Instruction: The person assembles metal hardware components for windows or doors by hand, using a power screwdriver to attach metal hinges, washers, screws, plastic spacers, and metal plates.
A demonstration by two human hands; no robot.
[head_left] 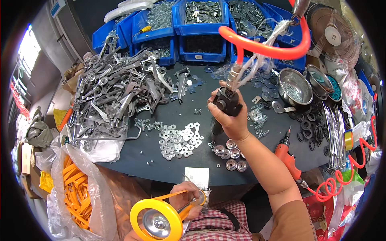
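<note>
My right hand (pixel 233 116) is wrapped around a black air screwdriver (pixel 228 100) held upright over the middle of the bench. A red air hose (pixel 265 49) runs up from its metal fitting. Low in front of my body, my left hand (pixel 185 199) is closed on a belt-wheel assembly. Its large yellow wheel (pixel 136 219) has a silver metal hub, and an orange belt (pixel 171 195) runs from it toward a small round part by my fingers. My palm and fingers hide much of that smaller end. Silver hubs (pixel 230 154) stand on the bench below my right hand.
Grey metal arms (pixel 120 88) are heaped at left, above a plastic bag of orange belts (pixel 76 197). Flat metal links (pixel 181 138) lie mid-bench. Blue bins (pixel 201 29) line the back. At right are a metal bowl (pixel 295 86), black rings (pixel 307 130) and a red power screwdriver (pixel 286 156).
</note>
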